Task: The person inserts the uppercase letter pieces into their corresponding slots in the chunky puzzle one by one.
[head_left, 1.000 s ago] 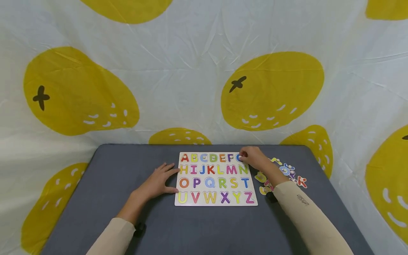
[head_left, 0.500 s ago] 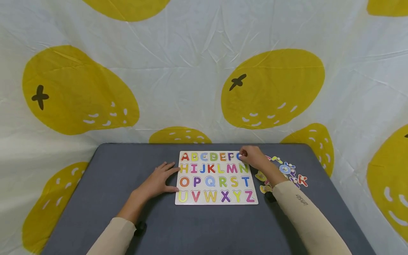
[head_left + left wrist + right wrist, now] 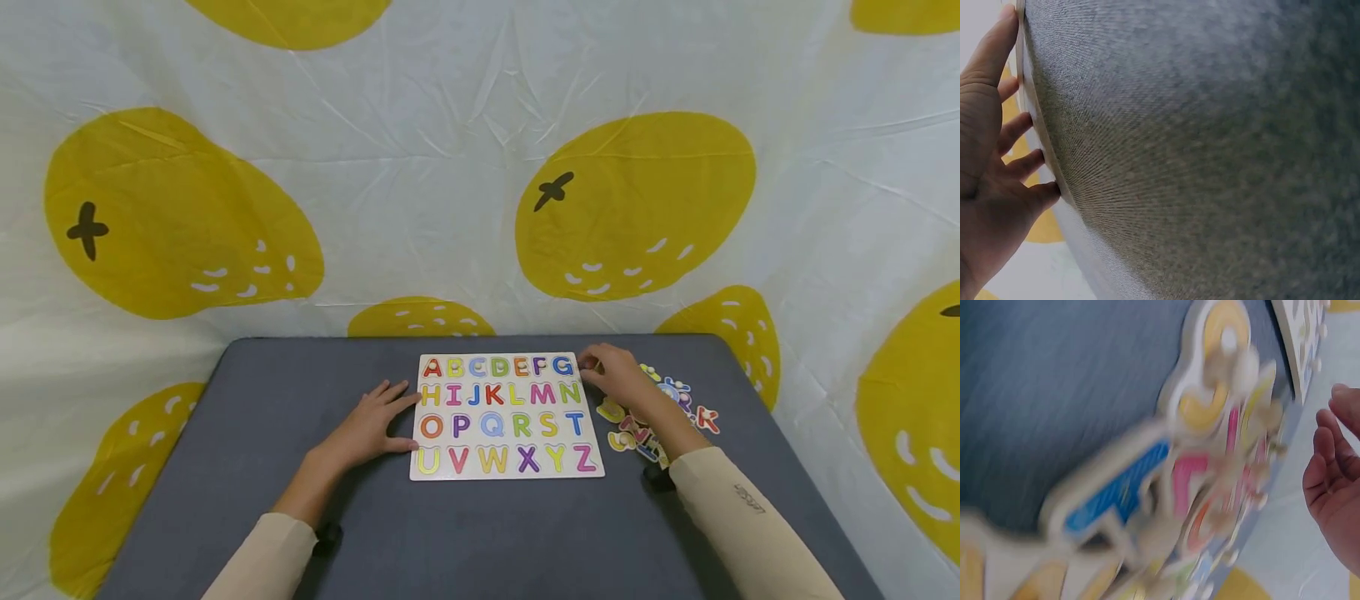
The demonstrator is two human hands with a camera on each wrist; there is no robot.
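Note:
A white alphabet puzzle board (image 3: 506,442) lies on the dark grey table, with colourful letters A to Z in rows. Knobs show on several top-row letters, and the blue G (image 3: 562,365) sits at that row's right end. My left hand (image 3: 375,421) rests at the board's left edge, fingers spread; in the left wrist view its fingertips touch the board's edge (image 3: 1038,119). Just off the board's top right corner is my right hand (image 3: 611,373), fingers loosely bent. The right wrist view shows that hand (image 3: 1341,469) with nothing between thumb and fingers.
Loose knobbed letter pieces lie heaped right of the board, partly under my right forearm, including a red K (image 3: 707,419). Close up in the right wrist view are a blue piece (image 3: 1119,487) and a yellow one (image 3: 1213,400), blurred. A fruit-print cloth (image 3: 450,208) hangs behind.
My right hand has let go of the G at the board's top right and moved right, uncovering the letter. The left hand stays at the board's left edge.

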